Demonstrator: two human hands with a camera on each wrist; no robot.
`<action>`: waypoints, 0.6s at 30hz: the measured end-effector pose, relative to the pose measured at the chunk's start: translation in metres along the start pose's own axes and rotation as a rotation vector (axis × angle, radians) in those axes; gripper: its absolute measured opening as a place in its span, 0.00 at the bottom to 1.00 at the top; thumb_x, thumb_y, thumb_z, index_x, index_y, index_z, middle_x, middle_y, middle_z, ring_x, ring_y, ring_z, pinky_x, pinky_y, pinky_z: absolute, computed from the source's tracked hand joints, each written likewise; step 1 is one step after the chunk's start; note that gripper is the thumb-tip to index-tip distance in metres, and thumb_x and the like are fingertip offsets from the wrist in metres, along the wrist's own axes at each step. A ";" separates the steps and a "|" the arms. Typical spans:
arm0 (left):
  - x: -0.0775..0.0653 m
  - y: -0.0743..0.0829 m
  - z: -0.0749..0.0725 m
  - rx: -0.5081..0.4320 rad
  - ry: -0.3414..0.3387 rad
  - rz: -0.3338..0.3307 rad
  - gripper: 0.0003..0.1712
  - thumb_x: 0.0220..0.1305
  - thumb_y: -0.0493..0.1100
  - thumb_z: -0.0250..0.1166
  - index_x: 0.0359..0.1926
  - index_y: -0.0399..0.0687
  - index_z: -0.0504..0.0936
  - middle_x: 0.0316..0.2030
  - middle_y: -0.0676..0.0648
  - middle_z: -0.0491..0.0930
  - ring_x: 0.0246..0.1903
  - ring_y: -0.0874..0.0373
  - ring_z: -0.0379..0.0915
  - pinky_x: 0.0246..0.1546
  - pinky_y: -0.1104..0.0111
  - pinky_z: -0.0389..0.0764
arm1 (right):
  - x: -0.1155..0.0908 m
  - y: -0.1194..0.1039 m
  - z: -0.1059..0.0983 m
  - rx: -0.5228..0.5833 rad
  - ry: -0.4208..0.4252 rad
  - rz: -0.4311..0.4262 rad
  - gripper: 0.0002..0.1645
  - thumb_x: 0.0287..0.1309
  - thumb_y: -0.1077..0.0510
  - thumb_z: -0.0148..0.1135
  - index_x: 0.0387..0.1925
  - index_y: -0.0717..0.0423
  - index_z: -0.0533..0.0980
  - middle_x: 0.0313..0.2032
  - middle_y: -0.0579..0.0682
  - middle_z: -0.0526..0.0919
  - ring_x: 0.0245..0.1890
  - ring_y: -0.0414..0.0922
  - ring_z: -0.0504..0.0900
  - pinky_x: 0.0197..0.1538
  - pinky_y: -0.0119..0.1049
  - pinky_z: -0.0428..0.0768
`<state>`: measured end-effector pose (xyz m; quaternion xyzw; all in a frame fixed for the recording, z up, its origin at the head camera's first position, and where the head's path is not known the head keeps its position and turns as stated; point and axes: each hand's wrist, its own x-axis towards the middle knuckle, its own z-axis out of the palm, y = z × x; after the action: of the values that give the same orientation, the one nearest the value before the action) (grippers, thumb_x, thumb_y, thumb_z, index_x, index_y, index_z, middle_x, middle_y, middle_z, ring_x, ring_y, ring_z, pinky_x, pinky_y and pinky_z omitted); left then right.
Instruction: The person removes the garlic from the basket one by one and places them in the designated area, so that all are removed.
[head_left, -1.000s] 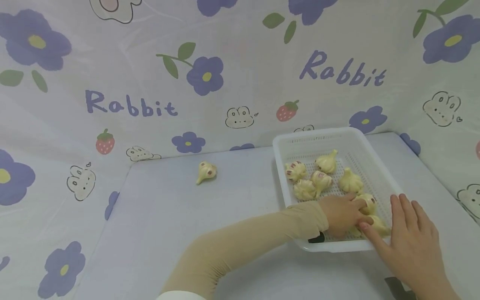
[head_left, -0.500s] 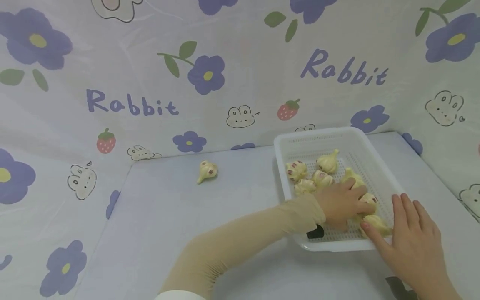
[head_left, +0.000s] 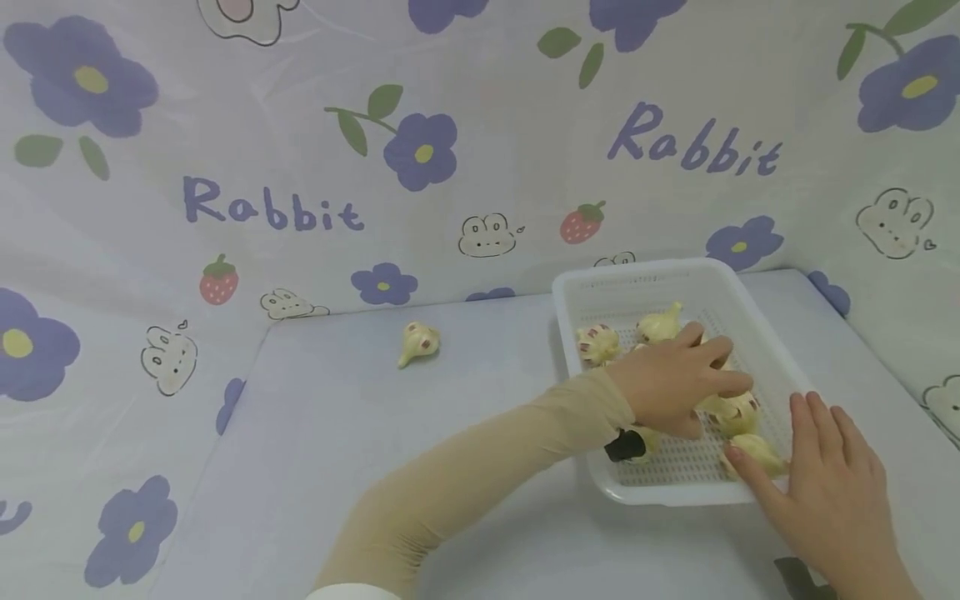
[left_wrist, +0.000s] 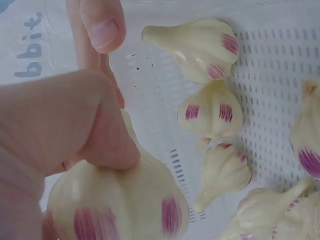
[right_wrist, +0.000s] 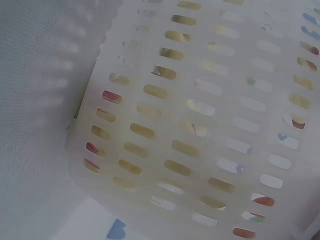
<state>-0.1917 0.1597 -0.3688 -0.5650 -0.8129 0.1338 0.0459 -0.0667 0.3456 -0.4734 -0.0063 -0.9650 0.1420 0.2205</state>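
Note:
A white slotted plastic basket [head_left: 765, 342] stands on the table with several garlic bulbs, cream with purple streaks. Inside it, my left hand [head_left: 667, 383] reaches over the bulbs with bent fingers. The left wrist view shows the thumb [left_wrist: 112, 130] pressed on a large garlic bulb [left_wrist: 125, 200], with darker skin at the bulb's left; the far side of this hold is hidden. My right hand [head_left: 836, 475], fingers straight, rests at the basket's near right corner, its thumb by a bulb [head_left: 753, 454]. Only the basket's slotted side [right_wrist: 200, 140] shows in the right wrist view.
One garlic bulb [head_left: 418, 343] lies outside the basket on the pale table [head_left: 337, 417], toward the back left. A rabbit-and-flower patterned cloth [head_left: 487, 142] rises behind the table and at both sides.
My left hand has shifted a little up and left in the basket, and a bulb now shows beside its wrist. The right hand stays at the corner. The view has turned slightly.

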 end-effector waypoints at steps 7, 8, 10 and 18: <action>-0.015 -0.008 -0.005 -0.072 0.011 -0.029 0.30 0.67 0.55 0.66 0.68 0.70 0.70 0.60 0.56 0.68 0.54 0.58 0.60 0.58 0.73 0.66 | 0.000 -0.001 0.001 0.002 0.026 -0.009 0.63 0.61 0.30 0.65 0.73 0.78 0.57 0.68 0.82 0.64 0.66 0.81 0.62 0.61 0.82 0.61; -0.017 -0.011 -0.005 -0.077 0.019 -0.034 0.29 0.66 0.54 0.66 0.67 0.69 0.70 0.59 0.56 0.68 0.54 0.58 0.60 0.58 0.72 0.65 | 0.000 -0.001 0.001 0.003 0.021 -0.006 0.63 0.62 0.30 0.65 0.74 0.78 0.57 0.68 0.82 0.64 0.67 0.81 0.61 0.62 0.82 0.60; -0.023 -0.016 -0.006 -0.091 0.041 -0.045 0.28 0.66 0.52 0.65 0.66 0.68 0.71 0.57 0.55 0.68 0.53 0.58 0.59 0.57 0.72 0.65 | 0.000 -0.002 0.001 0.009 0.005 0.004 0.63 0.62 0.30 0.64 0.74 0.78 0.56 0.69 0.82 0.63 0.68 0.81 0.60 0.63 0.82 0.59; -0.044 -0.034 -0.010 -0.171 0.056 -0.115 0.26 0.64 0.49 0.65 0.62 0.65 0.72 0.56 0.53 0.67 0.53 0.56 0.58 0.50 0.73 0.68 | -0.001 -0.002 0.002 0.003 -0.043 0.046 0.65 0.63 0.29 0.62 0.75 0.77 0.52 0.71 0.82 0.59 0.70 0.81 0.55 0.67 0.81 0.54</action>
<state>-0.2048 0.1091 -0.3467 -0.5228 -0.8508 0.0452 0.0281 -0.0669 0.3430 -0.4752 -0.0248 -0.9689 0.1487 0.1964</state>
